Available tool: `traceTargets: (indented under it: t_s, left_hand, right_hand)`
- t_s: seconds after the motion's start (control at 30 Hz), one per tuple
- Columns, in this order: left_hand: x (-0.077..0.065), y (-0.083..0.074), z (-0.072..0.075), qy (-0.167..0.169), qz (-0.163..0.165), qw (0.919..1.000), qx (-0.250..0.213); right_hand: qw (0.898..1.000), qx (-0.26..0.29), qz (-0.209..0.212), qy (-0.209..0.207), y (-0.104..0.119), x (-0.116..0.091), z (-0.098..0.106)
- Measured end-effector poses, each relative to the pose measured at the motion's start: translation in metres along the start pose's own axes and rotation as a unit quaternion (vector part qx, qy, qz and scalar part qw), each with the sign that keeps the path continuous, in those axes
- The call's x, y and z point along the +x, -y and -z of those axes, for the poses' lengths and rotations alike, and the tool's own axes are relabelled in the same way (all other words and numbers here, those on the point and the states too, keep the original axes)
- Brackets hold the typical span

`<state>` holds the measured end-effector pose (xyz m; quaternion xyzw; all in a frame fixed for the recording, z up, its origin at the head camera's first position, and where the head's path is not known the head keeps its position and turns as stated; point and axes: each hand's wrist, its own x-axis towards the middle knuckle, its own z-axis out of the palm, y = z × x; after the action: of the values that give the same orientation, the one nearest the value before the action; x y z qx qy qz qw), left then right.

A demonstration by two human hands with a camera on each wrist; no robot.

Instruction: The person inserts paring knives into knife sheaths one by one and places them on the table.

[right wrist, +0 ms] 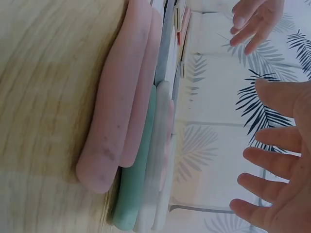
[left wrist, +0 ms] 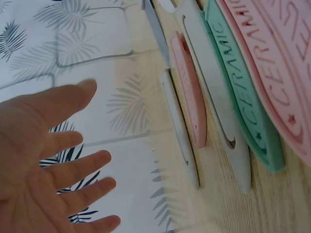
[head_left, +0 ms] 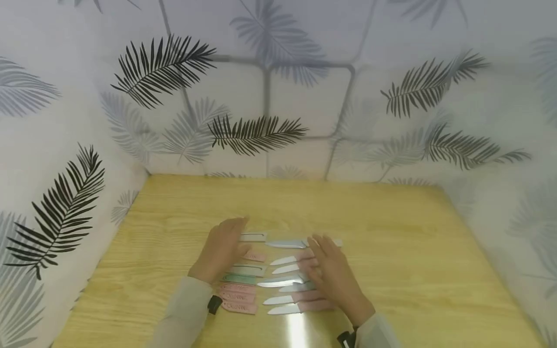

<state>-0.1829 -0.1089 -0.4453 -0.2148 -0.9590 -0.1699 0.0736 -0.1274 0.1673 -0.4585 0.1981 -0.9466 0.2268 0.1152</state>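
My left hand (head_left: 221, 247) hovers over the left column of knife sheaths, fingers loosely spread and holding nothing. That column has white sheaths (left wrist: 177, 116), pink ones such as the front sheath (head_left: 239, 307), and a green sheath (left wrist: 243, 97) marked CERAMIC. My right hand (head_left: 334, 273) is above the handles of several knives, its fingers apart and without a grip. These knives lie in a column to the right, their blades (head_left: 284, 310) pointing left toward the sheaths. In the right wrist view, a pink handle (right wrist: 116, 97), a green handle (right wrist: 138, 170) and white handles (right wrist: 154, 160) lie side by side.
The light wooden table (head_left: 391, 217) carries both columns. Behind it and at the sides hangs a pale cloth (head_left: 278, 106) printed with dark and grey leaves. A bright reflection shows on the tabletop near the front knives.
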Motion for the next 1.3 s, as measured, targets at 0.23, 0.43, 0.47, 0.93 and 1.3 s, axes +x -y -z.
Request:
traceTargets:
  t_s: [0.23,0.43,0.47,0.93,1.3]
  left_hand:
    - [0.017,0.014,-0.009,0.017,0.003,0.9998,-0.004]
    - [0.019,0.021,-0.019,0.076,0.042,0.9959,-0.029]
    - [0.019,0.022,-0.021,0.077,0.044,0.9956,-0.031]
    - [0.021,0.023,-0.037,0.073,0.072,0.9941,-0.036]
    - [0.035,0.021,-0.045,0.105,0.013,0.9928,0.056]
  right_hand:
    - [0.997,-0.005,0.039,-0.061,0.007,-0.014,0.001]
    - [0.994,-0.019,0.064,-0.082,0.013,-0.040,0.000]
    - [0.994,-0.018,0.067,-0.084,0.014,-0.045,0.001]
    - [0.986,-0.007,0.110,-0.128,0.013,-0.078,-0.003]
    - [0.989,-0.028,0.111,-0.099,0.006,-0.091,-0.002]
